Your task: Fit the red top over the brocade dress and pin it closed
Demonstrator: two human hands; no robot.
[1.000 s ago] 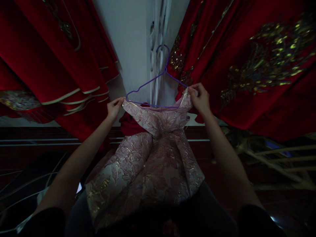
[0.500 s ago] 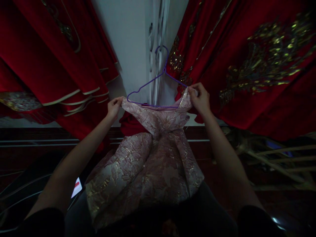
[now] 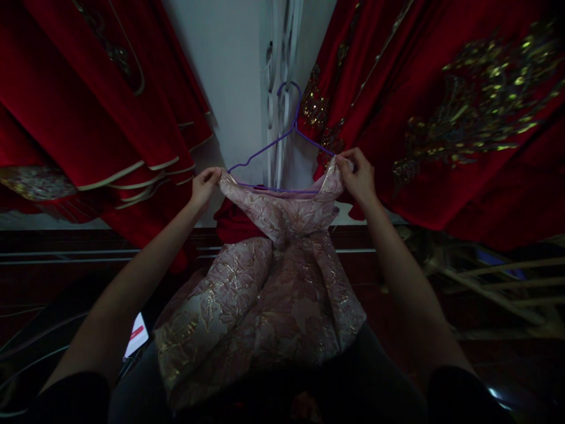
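A pale pink brocade dress (image 3: pixel 291 294) with gold floral pattern spreads across my lap. My left hand (image 3: pixel 205 187) pinches its left shoulder, by the end of a purple hanger (image 3: pixel 269 143). At the other shoulder, my right hand (image 3: pixel 358 176) grips the fabric between thumb and fingers, close to the hanger's right arm. The hanger's bottom bar crosses the neckline, and its hook points up in front of white metal scrollwork. Its left tip is now covered by the dress's shoulder.
Red garments with pale piping (image 3: pixel 106 106) hang at the left. More red cloth with gold sequin embroidery (image 3: pixel 494 94) hangs at the right. A lit phone-like screen (image 3: pixel 137 337) lies beside my left forearm. A pale slatted frame (image 3: pixel 498 288) stands low at the right.
My left hand has moved slightly up and right, drawing the dress's left shoulder over the hanger's left end. My right hand has stayed nearly still.
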